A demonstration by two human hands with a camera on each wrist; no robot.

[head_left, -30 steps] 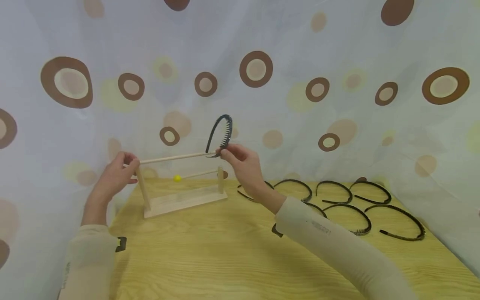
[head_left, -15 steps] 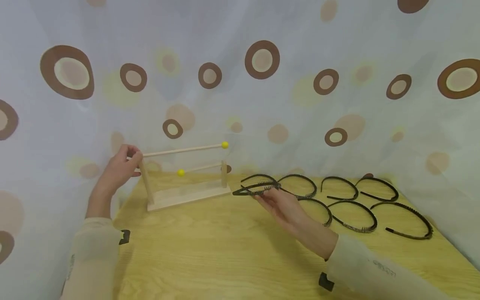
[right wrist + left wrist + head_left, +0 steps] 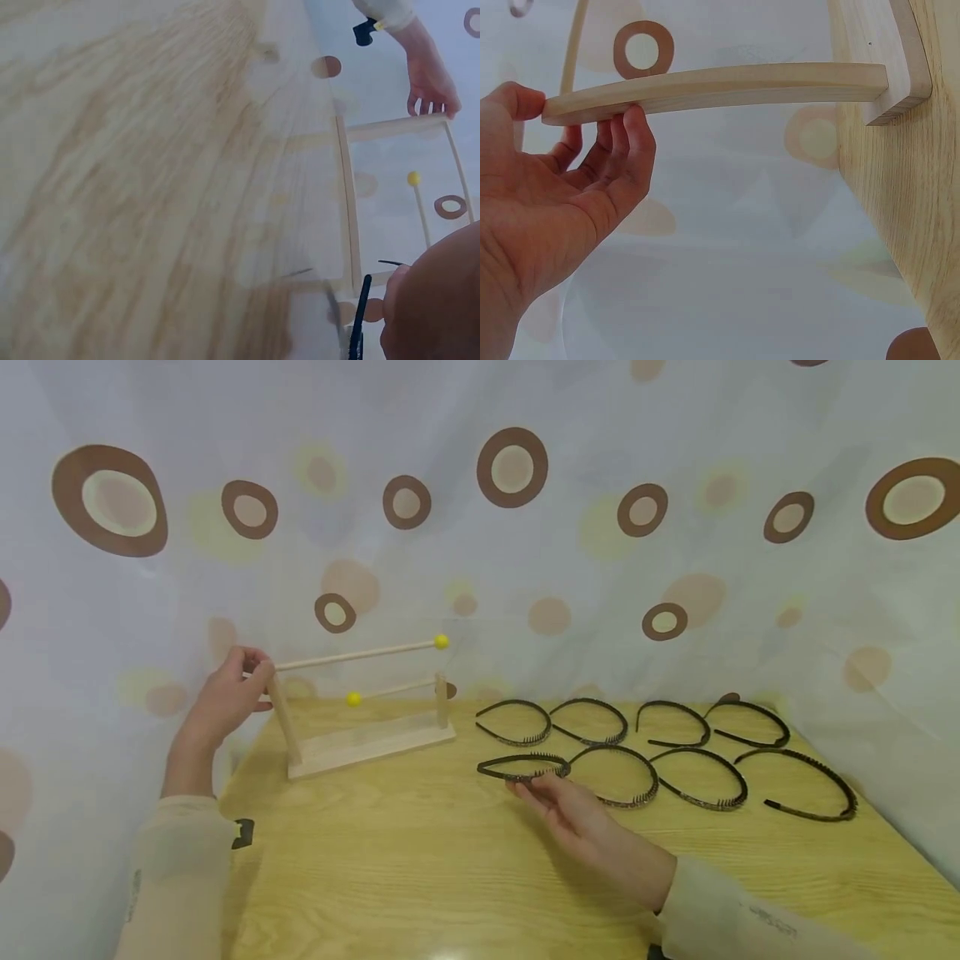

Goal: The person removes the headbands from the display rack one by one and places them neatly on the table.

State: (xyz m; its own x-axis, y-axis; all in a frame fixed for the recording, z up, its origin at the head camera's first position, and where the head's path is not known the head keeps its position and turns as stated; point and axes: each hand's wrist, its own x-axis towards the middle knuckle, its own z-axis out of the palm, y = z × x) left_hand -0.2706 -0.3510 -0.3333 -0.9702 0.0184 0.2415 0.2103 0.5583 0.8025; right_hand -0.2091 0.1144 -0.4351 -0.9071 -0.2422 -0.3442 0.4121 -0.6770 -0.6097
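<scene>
A wooden rack [image 3: 372, 752] stands at the left of the table, with two rods tipped by a yellow upper ball [image 3: 442, 642] and a yellow lower ball [image 3: 354, 699]. My left hand [image 3: 225, 697] grips the top of its left post [image 3: 727, 84], thumb on the end and fingers underneath. To the right of the rack, my right hand [image 3: 592, 831] pinches a black toothed headband [image 3: 504, 776] by its near side, low at the tabletop; whether it touches the wood I cannot tell. In the right wrist view that headband [image 3: 361, 307] is partly hidden by the hand.
Several black headbands lie in two rows at the right of the table [image 3: 390, 877], among them a back-row headband [image 3: 517, 742] and a far-right headband [image 3: 813, 817]. A patterned curtain [image 3: 577, 560] hangs behind the table.
My right hand has brought the headband from the upper rod's right end down and rightward to the tabletop, beside the front row. The upper yellow ball now shows. My left hand stays on the post.
</scene>
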